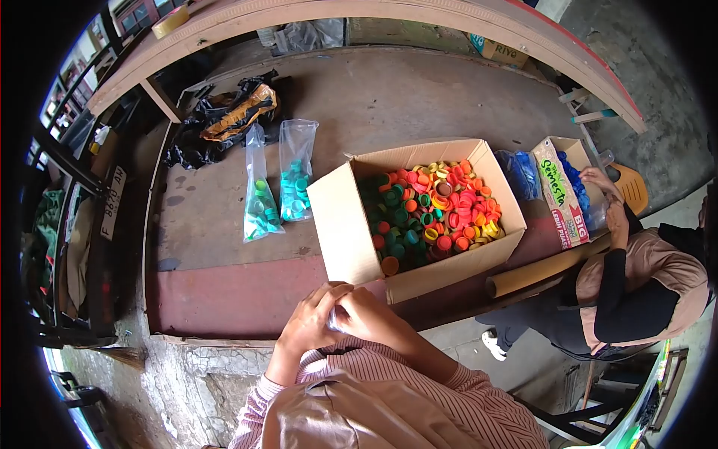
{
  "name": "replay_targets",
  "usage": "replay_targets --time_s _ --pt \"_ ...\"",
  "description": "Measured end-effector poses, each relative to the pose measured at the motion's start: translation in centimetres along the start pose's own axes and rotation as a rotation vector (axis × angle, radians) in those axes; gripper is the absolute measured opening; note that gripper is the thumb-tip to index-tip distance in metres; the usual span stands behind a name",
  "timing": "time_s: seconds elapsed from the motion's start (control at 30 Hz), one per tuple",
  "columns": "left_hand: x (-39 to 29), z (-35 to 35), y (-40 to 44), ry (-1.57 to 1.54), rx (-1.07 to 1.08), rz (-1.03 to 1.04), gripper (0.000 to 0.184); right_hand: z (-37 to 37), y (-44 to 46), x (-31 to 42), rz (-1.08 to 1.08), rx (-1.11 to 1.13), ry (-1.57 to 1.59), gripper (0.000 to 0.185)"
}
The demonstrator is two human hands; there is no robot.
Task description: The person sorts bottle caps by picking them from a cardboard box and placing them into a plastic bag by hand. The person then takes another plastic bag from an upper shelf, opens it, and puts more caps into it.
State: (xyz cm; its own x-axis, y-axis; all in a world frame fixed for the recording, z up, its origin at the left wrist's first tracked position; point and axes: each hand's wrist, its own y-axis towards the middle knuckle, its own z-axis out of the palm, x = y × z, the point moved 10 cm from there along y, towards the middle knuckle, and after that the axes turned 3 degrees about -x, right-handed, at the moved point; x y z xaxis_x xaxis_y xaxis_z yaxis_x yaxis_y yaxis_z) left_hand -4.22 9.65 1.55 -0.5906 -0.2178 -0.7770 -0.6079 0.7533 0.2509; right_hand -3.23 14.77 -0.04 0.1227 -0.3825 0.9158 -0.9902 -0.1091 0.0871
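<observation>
Left hand (305, 326): fingers curled narrow, closed on a pale, see-through piece (334, 322) at the near edge of the worktop (224, 299).
Right hand (366, 314): also curled narrow, touching the left hand and closed on the same piece, most of which the fingers hide.
Pale, see-through piece: one visible, between the palms, just on the person's side of the large box.
Large box (344, 232): one, cardboard, flaps open, on the worktop ahead and to the right of the hands.
Caps (464, 202): too many to count; red, orange, yellow, green and brown, loose in the large box.
Clear bags (299, 142): two, side by side left of the large box, with teal and green caps in their lower parts.
Black bag (187, 146): one crumpled heap, beyond the clear bags and to their left.
Printed carton (557, 194): one, right of the large box, with blue contents.
Co-worker (636, 292): one, at the right, both hands by the printed carton.
</observation>
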Motion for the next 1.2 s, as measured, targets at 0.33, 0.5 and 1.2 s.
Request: replay_targets --time_s 0.33,0.5,1.2 --pt "-0.3 -1.3 0.1 0.078 -0.064 0.123 0.069 -0.4 0.9 -0.9 -0.063 0.171 -0.008 0.03" --pt "-0.5 -0.9 0.7 0.079 0.008 0.153 0.067 -0.3 1.2 -1.6 0.128 0.332 -0.142 0.029" --pt "3.6 -2.9 0.4 -0.057 -0.124 -0.009 0.053 -10.1 6.0 -1.9 -0.014 -0.058 -0.031 0.009"
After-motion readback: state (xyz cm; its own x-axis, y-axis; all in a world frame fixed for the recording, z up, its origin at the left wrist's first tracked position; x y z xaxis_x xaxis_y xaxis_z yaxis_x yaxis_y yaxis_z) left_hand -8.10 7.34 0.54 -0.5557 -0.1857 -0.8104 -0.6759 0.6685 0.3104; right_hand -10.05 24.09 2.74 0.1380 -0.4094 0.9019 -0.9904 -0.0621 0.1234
